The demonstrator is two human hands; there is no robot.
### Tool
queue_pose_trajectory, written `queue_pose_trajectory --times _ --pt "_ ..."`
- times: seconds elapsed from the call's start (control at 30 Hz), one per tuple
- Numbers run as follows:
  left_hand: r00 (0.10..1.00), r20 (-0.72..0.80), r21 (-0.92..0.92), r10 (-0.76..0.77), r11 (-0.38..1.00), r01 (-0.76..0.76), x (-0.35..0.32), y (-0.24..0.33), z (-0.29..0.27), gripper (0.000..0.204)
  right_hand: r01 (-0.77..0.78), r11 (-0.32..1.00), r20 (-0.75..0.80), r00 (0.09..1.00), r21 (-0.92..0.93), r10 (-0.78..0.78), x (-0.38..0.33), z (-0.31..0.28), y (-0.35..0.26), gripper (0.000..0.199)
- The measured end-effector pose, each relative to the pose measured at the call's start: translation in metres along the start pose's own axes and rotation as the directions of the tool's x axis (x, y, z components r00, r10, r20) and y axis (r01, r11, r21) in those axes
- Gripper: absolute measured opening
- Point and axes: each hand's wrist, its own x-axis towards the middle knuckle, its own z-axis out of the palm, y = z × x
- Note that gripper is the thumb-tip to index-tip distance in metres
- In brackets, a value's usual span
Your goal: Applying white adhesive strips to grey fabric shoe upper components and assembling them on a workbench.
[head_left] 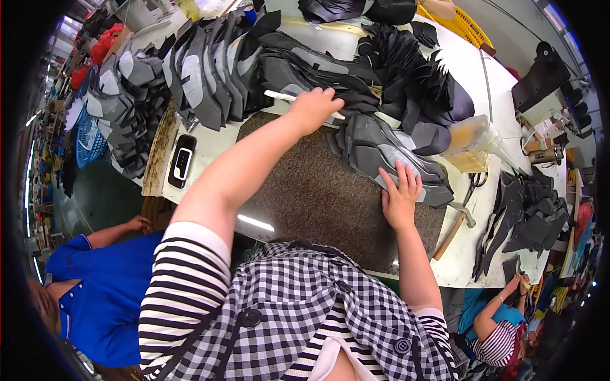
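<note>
My left hand [314, 113] is closed around a thin white stick [279, 96], which pokes out on both sides of the fist. It is at the near edge of a pile of dark grey cut pieces [284, 75]. My right hand [401, 198] lies with fingers stretched on a stack of black and grey layered pieces [381, 152], resting on its near right part. Both hands are over the far part of a brown speckled board [305, 184] set into the white table.
Curved grey pieces [203, 73] stand in rows at the far left. A hammer [452, 235], scissors [475, 184] and a glue-stained clear container [473, 136] lie to the right, with more black pieces [524, 209]. A black-and-white device [183, 162] sits left. Co-workers flank the table, one in a blue shirt [105, 286].
</note>
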Motion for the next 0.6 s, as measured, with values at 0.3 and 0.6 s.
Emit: queue_pose_trajectory --times 0.3,0.6 --pt "0.991 0.105 -0.333 0.078 0.942 -0.039 -0.093 -0.001 -0.175 0.028 -0.028 1.0 -0.012 1.0 0.004 0.028 -0.001 0.0 -0.001 0.06" --pt "0.974 0.224 -0.131 -0.018 0.99 0.049 -0.219 0.044 -0.051 0.017 0.039 0.946 -0.183 0.983 0.323 0.022 0.028 -0.04 -0.039 0.042"
